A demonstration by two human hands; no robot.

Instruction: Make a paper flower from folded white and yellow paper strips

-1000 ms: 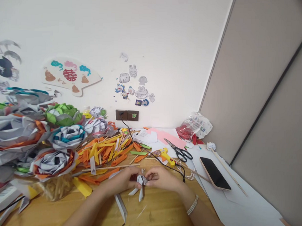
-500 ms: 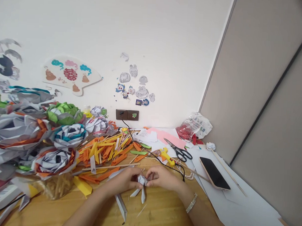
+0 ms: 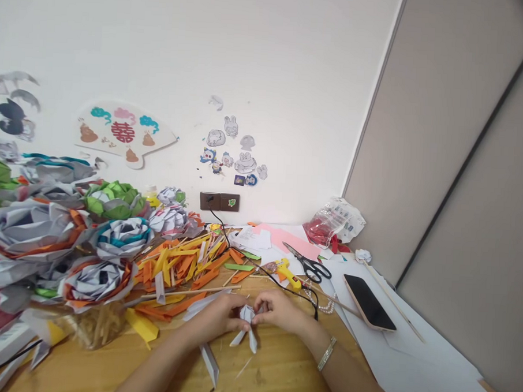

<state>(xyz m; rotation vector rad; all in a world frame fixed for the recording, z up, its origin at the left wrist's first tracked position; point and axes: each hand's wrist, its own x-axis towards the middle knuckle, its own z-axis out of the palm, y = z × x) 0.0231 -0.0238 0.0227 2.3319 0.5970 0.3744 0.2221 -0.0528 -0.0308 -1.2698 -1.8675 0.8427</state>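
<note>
Between my fingertips is a small folded white paper piece (image 3: pixel 246 314), with narrow paper strips hanging from it toward me. My left hand (image 3: pixel 227 314) pinches its left side, thumb toward me. My right hand (image 3: pixel 274 310) pinches the right side with thumb and forefinger; a bracelet is on that wrist. On the table by my left hand lies a loose folded white paper strip (image 3: pixel 209 364). More white strips lie partly hidden behind my left wrist.
Several layered paper flowers (image 3: pixel 105 284) crowd the left side. Behind my hands are orange and yellow paper strips (image 3: pixel 176 264), a yellow glue gun (image 3: pixel 289 274) with its cord, and black scissors (image 3: pixel 308 261). A phone (image 3: pixel 369 302) rests on white sheets (image 3: pixel 427 359) at right.
The folded paper piece has turned slightly between my fingers, and its hanging strips have shifted a little to the right. Both hands keep their pinch.
</note>
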